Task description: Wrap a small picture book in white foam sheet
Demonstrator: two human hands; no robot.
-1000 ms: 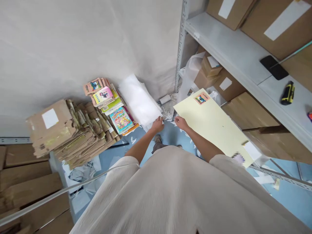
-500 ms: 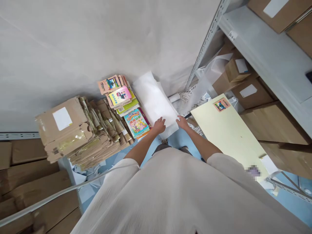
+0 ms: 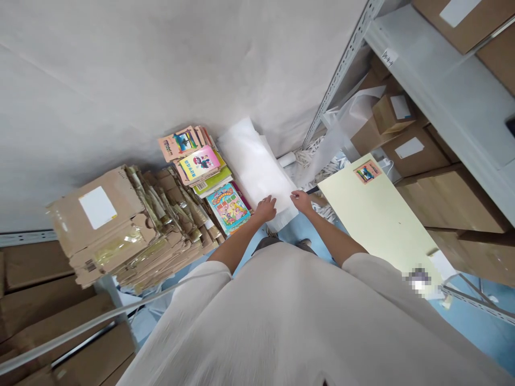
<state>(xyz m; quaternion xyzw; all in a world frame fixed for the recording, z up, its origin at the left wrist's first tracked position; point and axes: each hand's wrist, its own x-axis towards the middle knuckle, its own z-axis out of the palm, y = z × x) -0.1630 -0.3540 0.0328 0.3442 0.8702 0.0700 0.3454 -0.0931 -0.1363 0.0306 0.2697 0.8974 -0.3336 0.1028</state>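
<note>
A stack of thin white packing sheets point(image 3: 255, 161) lies in front of me, its far end near the wall. My left hand point(image 3: 265, 208) rests on the near left part of the stack with its fingers stretched out. At the near right edge, my right hand point(image 3: 301, 201) has its fingertips pinched on the white sheet. Just left of the sheets are stacked picture books point(image 3: 229, 206), with a turquoise cover nearest to me. A pink and yellow book point(image 3: 200, 162) and an orange-brown one point(image 3: 181, 143) lie on piles farther back.
Flattened cardboard boxes point(image 3: 100, 209) are piled at the left. A pale yellow board point(image 3: 374, 209) bearing a small card point(image 3: 367, 172) stands at the right. Beyond it, a metal shelf rack point(image 3: 438, 69) holds cartons. A white roll point(image 3: 287, 159) lies near shredded paper point(image 3: 317, 155).
My left hand has shifted slightly right on the white sheets, and my right hand's fingertips have closed at their edge. The view has moved a little; the stacks stay in place.
</note>
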